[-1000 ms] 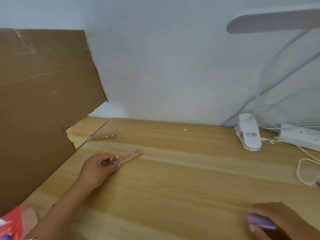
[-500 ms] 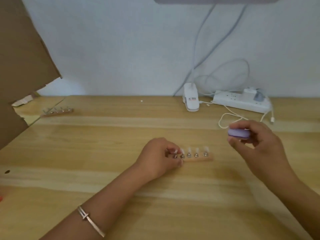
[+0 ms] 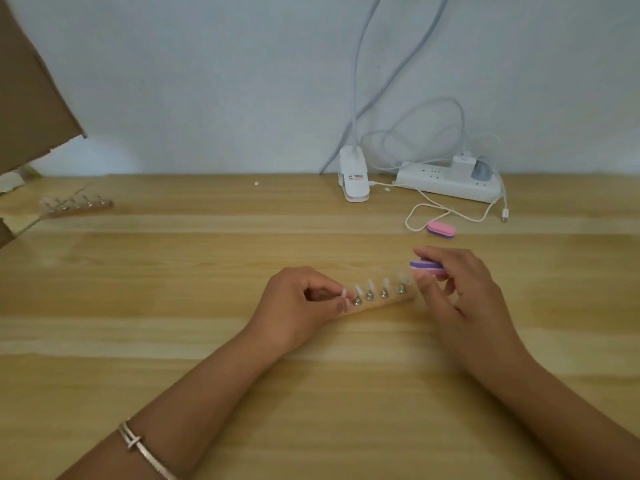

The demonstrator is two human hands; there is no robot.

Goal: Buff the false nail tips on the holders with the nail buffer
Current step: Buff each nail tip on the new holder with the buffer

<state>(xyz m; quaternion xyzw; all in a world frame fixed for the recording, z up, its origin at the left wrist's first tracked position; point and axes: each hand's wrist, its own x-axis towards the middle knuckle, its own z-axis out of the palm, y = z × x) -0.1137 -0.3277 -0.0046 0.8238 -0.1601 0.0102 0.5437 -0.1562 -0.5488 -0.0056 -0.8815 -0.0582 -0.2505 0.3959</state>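
Observation:
A wooden holder [image 3: 388,304] lies in the middle of the table with several clear nail tips [image 3: 370,285] standing on metal stands. My left hand [image 3: 298,304] pinches the holder's left end, its fingers curled by the leftmost tip. My right hand [image 3: 457,289] grips a purple nail buffer [image 3: 426,267] just above and right of the rightmost tip. A second holder [image 3: 78,206] with several tips lies at the far left.
A pink buffer [image 3: 441,230] lies behind my right hand, beside a looped white cable [image 3: 450,211]. A white lamp clamp [image 3: 353,180] and a power strip [image 3: 450,183] sit by the wall. Brown cardboard [image 3: 31,98] stands at the left edge.
My left hand has brought the holder from the far left to the table's middle. My right hand has lifted the purple buffer and moved it close to the rightmost tip.

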